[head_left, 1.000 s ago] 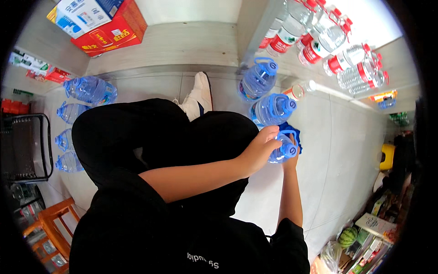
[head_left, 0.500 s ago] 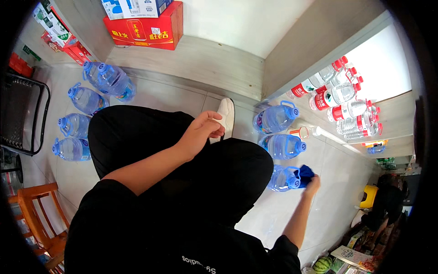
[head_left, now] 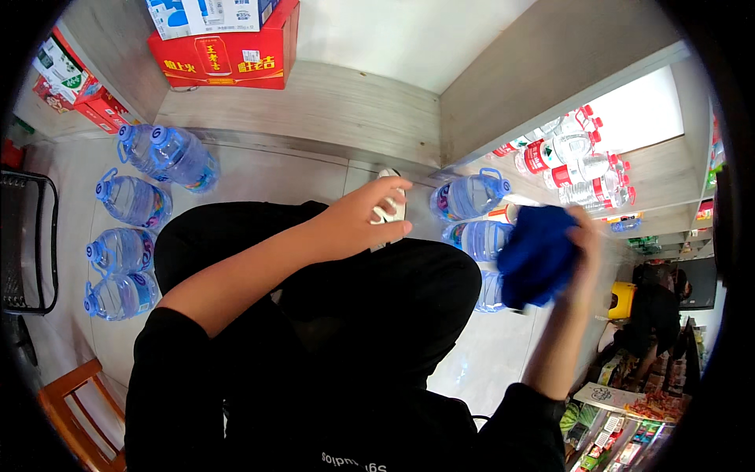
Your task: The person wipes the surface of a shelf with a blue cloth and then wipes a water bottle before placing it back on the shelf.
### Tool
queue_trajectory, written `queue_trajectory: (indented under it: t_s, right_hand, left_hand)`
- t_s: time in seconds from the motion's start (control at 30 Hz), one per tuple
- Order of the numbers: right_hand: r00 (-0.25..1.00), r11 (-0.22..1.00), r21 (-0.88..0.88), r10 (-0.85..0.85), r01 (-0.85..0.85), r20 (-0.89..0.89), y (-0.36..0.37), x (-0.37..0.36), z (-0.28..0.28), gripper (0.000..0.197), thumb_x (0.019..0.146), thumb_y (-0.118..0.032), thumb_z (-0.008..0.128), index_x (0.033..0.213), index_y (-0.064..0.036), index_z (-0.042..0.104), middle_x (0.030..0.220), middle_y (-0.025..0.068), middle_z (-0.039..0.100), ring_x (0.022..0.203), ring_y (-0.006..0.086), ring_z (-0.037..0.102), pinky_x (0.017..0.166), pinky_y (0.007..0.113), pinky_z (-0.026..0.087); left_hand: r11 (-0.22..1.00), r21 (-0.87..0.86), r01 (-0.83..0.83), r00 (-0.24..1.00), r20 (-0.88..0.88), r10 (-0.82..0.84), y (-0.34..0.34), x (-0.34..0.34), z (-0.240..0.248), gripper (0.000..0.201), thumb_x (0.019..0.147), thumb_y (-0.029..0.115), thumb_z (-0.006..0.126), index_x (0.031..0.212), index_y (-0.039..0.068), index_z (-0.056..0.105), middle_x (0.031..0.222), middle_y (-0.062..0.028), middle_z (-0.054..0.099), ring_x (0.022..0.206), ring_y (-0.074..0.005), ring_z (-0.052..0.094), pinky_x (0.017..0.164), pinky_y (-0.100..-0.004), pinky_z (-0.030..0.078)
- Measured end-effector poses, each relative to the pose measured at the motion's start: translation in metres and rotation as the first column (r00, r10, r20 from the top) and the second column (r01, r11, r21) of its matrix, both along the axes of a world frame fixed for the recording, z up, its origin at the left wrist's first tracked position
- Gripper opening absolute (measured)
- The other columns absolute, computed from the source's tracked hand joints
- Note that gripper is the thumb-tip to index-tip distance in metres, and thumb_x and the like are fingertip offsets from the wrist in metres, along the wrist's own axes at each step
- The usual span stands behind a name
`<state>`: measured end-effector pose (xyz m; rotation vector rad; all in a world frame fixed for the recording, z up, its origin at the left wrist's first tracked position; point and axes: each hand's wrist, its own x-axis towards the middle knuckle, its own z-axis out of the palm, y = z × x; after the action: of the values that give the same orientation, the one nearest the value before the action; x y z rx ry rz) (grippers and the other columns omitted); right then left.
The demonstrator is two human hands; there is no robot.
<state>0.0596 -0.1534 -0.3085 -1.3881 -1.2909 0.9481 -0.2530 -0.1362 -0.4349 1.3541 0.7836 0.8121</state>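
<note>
My right hand (head_left: 583,248), blurred by motion, grips a crumpled dark blue cloth (head_left: 536,256) raised above the floor. Behind the cloth, three large clear water bottles with blue caps and handles lie in a row by my right knee: the far bottle (head_left: 465,197) shows most, while the middle bottle (head_left: 476,238) and near bottle (head_left: 488,293) are partly covered. Over my knees my left hand (head_left: 376,214) hangs in the air, its fingers apart and nothing in it. A white shoe (head_left: 390,206) shows behind those fingers.
More large water bottles (head_left: 126,250) stand on the floor at left. Ahead runs a wooden shelf (head_left: 338,98) bearing a red carton (head_left: 228,61). Red-capped bottles (head_left: 570,149) fill the right shelf. A wooden chair (head_left: 82,409) is at lower left; another person (head_left: 657,311) bends at far right.
My right hand has lifted the blue cloth up from beside the near bottle, toward me and forward. My left hand has shifted right and its fingers have spread. The whole view has tilted slightly.
</note>
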Motion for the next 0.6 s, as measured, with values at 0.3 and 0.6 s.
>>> queue_trajectory:
  t_s: [0.3, 0.6]
  right_hand:
    - [0.812, 0.741, -0.334, 0.556, -0.582, -0.179, 0.069, -0.177, -0.092, 0.018, 0.086, -0.012, 0.064, 0.099, 0.0002, 0.062, 0.086, 0.0015, 0.062, 0.082, 0.0071, 0.055, 0.073, 0.022, 0.044]
    - [0.847, 0.830, -0.219, 0.450, -0.513, -0.282, 0.078, -0.201, -0.156, 0.066, 0.087, -0.014, 0.066, 0.142, -0.0061, 0.030, 0.127, 0.0108, 0.050, 0.113, 0.0177, 0.050, 0.098, 0.029, 0.039]
  left_hand:
    - [0.987, 0.028, -0.158, 0.952, -0.261, 0.160, 0.030, -0.063, -0.012, 0.044, 0.080, 0.030, 0.067, 0.111, -0.001, 0.060, 0.087, -0.0171, 0.065, 0.085, -0.0276, 0.064, 0.077, -0.0359, 0.048]
    - [0.913, -0.261, -0.313, 0.950, -0.079, 0.303, 0.060, -0.059, -0.043, 0.035, 0.086, 0.023, 0.062, 0.108, -0.005, 0.060, 0.094, -0.0102, 0.065, 0.085, -0.0145, 0.060, 0.076, -0.0296, 0.049]
